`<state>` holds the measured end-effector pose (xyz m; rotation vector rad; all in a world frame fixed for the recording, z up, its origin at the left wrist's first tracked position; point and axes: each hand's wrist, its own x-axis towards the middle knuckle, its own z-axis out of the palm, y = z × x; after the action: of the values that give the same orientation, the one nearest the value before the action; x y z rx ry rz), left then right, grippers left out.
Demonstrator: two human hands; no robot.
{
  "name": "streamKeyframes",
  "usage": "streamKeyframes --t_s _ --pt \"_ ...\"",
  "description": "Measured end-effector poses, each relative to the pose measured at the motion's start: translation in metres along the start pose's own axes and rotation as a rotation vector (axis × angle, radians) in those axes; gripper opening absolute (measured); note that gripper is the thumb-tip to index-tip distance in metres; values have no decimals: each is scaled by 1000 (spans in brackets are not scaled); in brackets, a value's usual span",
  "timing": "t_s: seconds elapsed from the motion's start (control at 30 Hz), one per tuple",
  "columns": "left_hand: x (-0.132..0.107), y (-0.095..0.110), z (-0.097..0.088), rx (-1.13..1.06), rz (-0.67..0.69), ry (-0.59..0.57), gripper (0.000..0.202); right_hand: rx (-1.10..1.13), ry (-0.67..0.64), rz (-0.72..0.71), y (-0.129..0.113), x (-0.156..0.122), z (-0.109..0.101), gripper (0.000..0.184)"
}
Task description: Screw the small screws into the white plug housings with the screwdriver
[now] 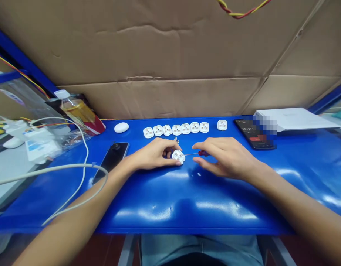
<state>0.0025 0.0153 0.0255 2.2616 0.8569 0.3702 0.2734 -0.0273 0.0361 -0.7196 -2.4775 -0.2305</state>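
My left hand (155,153) is closed around a small white round plug part (178,156), holding it on its side on the blue table (170,199). My right hand (226,157) pinches a thin screwdriver (199,153) with a red handle. Its metal shaft points left and its tip meets the white part. A small pile of tiny screws (176,140) lies just behind the two hands.
A row of several white plug parts (176,129) lines the back of the table, one more (222,125) set apart to the right. Black phones lie at left (111,159) and right (255,133). A white oval case (121,127), bottle (76,109), cables (76,173) and white box (295,118) surround.
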Motion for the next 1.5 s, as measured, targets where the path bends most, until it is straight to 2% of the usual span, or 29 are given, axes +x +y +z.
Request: streamKeyframes --t_s 0.07,0.17,0.3,0.5,0.67,0.77,0.87,0.97,1.1,1.2,1.37,1.5 --pt "0 0 0 2 6 -1 39 -25 -6 17 1 -1 1 19" --pt "0 -1 0 -4 -1 -3 42 7 29 -28 0 0 2 16" --pt "0 -1 1 -7 -2 -3 42 76 27 -41 -1 1 0 23" --pt "0 0 1 -2 -1 2 41 -76 24 -12 2 -3 2 23" --pt "1 -1 1 -11 -1 1 41 50 35 -80 0 1 -2 22" --pt "1 -2 1 -2 4 7 41 82 5 -52 -1 1 -4 24" --pt "1 -3 1 -3 6 12 41 22 -35 14 1 -2 -2 29" --pt "1 -2 1 -6 2 -2 42 -31 -19 12 2 -2 0 21" --pt "1 0 1 14 -8 -8 41 40 -14 -56 1 1 1 17" --pt "1 1 1 24 -6 -8 42 69 24 -30 0 1 2 14" --pt "0 -1 -1 46 55 33 45 73 81 16 2 -1 2 15" --pt "0 -2 -1 54 64 112 47 81 108 31 2 1 3 15"
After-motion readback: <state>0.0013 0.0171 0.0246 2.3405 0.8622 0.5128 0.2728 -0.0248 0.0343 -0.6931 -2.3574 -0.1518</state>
